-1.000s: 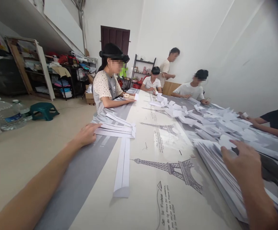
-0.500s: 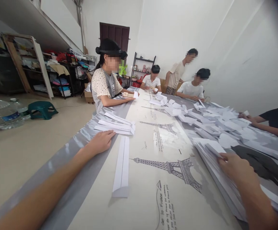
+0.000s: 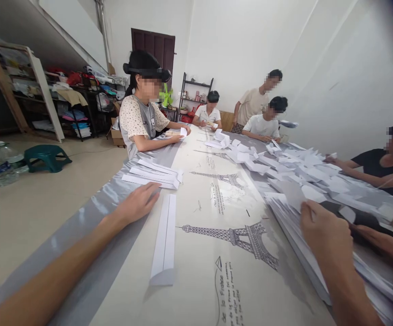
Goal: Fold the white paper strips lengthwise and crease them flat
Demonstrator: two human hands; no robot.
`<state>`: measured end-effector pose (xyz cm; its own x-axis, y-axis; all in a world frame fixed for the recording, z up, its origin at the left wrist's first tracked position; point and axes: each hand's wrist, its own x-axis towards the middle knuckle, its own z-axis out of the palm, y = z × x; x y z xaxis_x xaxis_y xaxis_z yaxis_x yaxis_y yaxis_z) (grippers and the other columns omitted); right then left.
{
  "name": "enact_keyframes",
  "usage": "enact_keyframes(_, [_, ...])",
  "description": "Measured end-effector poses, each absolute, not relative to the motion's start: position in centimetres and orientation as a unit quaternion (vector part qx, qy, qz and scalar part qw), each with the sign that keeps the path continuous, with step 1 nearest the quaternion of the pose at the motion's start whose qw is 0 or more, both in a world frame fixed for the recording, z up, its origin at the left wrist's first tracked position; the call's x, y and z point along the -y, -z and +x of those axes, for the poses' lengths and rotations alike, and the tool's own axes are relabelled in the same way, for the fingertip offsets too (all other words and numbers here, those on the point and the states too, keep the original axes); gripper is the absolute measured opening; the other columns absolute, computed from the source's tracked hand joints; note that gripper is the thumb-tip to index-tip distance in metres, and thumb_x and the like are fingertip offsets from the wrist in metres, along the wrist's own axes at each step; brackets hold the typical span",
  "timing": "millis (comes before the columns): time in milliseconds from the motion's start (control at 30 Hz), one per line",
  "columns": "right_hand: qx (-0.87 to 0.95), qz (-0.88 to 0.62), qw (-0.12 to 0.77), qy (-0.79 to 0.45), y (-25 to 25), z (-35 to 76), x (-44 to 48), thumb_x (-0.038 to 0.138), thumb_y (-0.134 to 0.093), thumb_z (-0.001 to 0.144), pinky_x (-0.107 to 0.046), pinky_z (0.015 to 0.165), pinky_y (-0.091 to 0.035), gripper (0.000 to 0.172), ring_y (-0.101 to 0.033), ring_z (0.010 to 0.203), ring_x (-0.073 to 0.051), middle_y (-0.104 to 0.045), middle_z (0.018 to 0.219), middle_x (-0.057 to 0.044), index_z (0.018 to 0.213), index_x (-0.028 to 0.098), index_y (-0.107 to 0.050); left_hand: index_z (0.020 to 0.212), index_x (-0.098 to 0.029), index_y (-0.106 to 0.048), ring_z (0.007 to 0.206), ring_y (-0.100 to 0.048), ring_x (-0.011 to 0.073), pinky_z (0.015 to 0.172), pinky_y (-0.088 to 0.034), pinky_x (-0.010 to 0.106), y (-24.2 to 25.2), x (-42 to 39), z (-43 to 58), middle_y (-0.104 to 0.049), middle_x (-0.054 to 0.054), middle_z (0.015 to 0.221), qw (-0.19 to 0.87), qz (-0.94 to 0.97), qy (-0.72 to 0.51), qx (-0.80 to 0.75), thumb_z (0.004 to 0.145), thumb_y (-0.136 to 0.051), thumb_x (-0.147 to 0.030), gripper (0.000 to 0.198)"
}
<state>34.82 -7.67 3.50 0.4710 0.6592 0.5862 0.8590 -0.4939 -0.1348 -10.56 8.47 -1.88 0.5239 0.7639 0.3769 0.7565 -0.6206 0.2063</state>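
My left hand lies flat on the table with fingers stretched out, just left of a long folded white paper strip. It holds nothing. Beyond it sits a small pile of folded strips. My right hand is on a thick stack of white paper sheets at the right. Its fingers are curled and pinch the corner of a lifted sheet.
The table wears a cloth printed with Eiffel towers. Loose white papers cover its far right side. Several people sit or stand around it, one close on the left, one at the right. A green stool stands on the floor.
My left hand has come back from the pile of strips to beside the single strip. My right hand has closed on the stack and lifted a sheet's corner. The view has shifted right.
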Motion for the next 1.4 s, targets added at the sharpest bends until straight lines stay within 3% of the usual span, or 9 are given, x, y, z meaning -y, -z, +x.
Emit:
enact_keyframes(100, [0.621, -0.689, 0.347, 0.138, -2.4, 28.8, 7.8, 0.037, -0.048, 0.1, -0.04, 0.07, -0.057, 0.038, -0.074, 0.078, -0.028, -0.078, 0.098, -0.015, 0.122, 0.018, -0.073, 0.124, -0.021, -0.064, 0.111, -0.067, 0.0225, 0.099, -0.05, 0.037, 1.2, -6.4, -8.6, -0.071, 0.006, 0.12, 0.058, 0.927, -0.179, -0.325, 0.107, -0.028, -0.035, 0.043])
enact_keyframes(200, [0.822, -0.466, 0.318, -0.077, -0.8, 22.7, 8.0, 0.019, -0.043, 0.102, -0.045, 0.094, -0.058, 0.042, -0.07, 0.112, -0.023, -0.072, 0.128, -0.006, 0.139, 0.028, -0.061, 0.122, -0.022, -0.065, 0.116, -0.064, 0.0234, 0.101, -0.049, 0.038, 1.6, -5.0, -7.0, -0.067, 0.007, 0.128, 0.043, 0.947, -0.174, -0.266, 0.106, -0.036, -0.029, 0.034])
enact_keyframes(300, [0.9, -0.315, 0.241, -0.182, 0.2, 19.3, 8.2, 0.004, -0.045, 0.096, -0.042, 0.113, -0.046, 0.047, -0.066, 0.121, -0.017, -0.071, 0.129, -0.002, 0.132, 0.027, -0.065, 0.123, -0.02, -0.062, 0.121, -0.06, 0.0243, 0.104, -0.047, 0.04, 2.1, -4.5, -6.3, -0.064, 0.01, 0.132, 0.02, 0.949, -0.188, -0.251, 0.105, -0.038, -0.024, 0.03])
enact_keyframes(567, [0.876, -0.324, 0.265, -0.241, -0.3, 21.1, 7.9, -0.004, -0.049, 0.077, -0.041, 0.111, -0.044, 0.051, -0.071, 0.109, -0.015, -0.078, 0.112, 0.0, 0.112, 0.026, -0.073, 0.115, -0.019, -0.061, 0.109, -0.059, 0.0249, 0.096, -0.049, 0.042, 1.4, -4.0, -5.8, -0.062, 0.011, 0.115, 0.016, 0.953, -0.174, -0.246, 0.103, -0.037, -0.02, 0.027])
enact_keyframes(800, [0.869, -0.313, 0.342, -0.173, 0.2, 21.7, 7.1, 0.001, -0.052, 0.08, -0.048, 0.112, -0.039, 0.043, -0.073, 0.101, -0.017, -0.079, 0.105, 0.001, 0.106, 0.029, -0.072, 0.122, -0.019, -0.06, 0.119, -0.056, 0.0264, 0.104, -0.044, 0.043, 1.5, -3.3, -5.4, -0.063, 0.011, 0.12, 0.033, 0.941, -0.231, -0.246, 0.105, -0.039, -0.027, 0.028])
enact_keyframes(933, [0.866, -0.308, 0.381, -0.1, 0.1, 21.4, 7.5, 0.001, -0.055, 0.083, -0.054, 0.118, -0.03, 0.044, -0.067, 0.115, -0.022, -0.079, 0.103, 0.003, 0.109, 0.032, -0.07, 0.121, -0.022, -0.062, 0.11, -0.06, 0.0231, 0.097, -0.047, 0.037, 0.9, -1.9, -4.5, -0.066, 0.007, 0.117, 0.185, 0.896, -0.261, -0.308, 0.106, -0.038, -0.038, 0.032])
enact_keyframes(1167, [0.876, -0.278, 0.391, -0.051, -0.8, 20.2, 8.9, -0.004, -0.049, 0.078, -0.057, 0.124, -0.017, 0.059, -0.061, 0.128, -0.023, -0.079, 0.107, 0.006, 0.119, 0.034, -0.067, 0.085, -0.018, -0.061, 0.066, -0.05, 0.0129, 0.059, -0.041, 0.024, -0.7, 0.1, -2.6, -0.056, -0.001, 0.076, 0.533, 0.727, -0.272, -0.335, 0.097, -0.051, -0.058, 0.043])
enact_keyframes(1300, [0.885, -0.275, 0.368, -0.079, -0.9, 20.1, 9.2, -0.003, -0.044, 0.082, -0.059, 0.124, -0.017, 0.067, -0.051, 0.139, -0.024, -0.07, 0.13, 0.003, 0.135, 0.035, -0.059, 0.08, -0.016, -0.063, 0.055, -0.039, 0.0094, 0.05, -0.031, 0.022, -0.9, 0.2, -2.5, -0.05, -0.003, 0.064, 0.593, 0.674, -0.28, -0.34, 0.091, -0.061, -0.058, 0.044])
enact_keyframes(1400, [0.792, -0.371, 0.463, -0.144, -1.1, 20.3, 8.9, 0.007, -0.041, 0.097, -0.059, 0.121, -0.029, 0.056, -0.044, 0.143, -0.026, -0.056, 0.149, -0.003, 0.145, 0.034, -0.051, 0.076, -0.015, -0.064, 0.054, -0.039, 0.0089, 0.048, -0.028, 0.021, -1.0, 0.3, -2.4, -0.05, -0.002, 0.062, 0.604, 0.647, -0.293, -0.361, 0.088, -0.065, -0.057, 0.044])
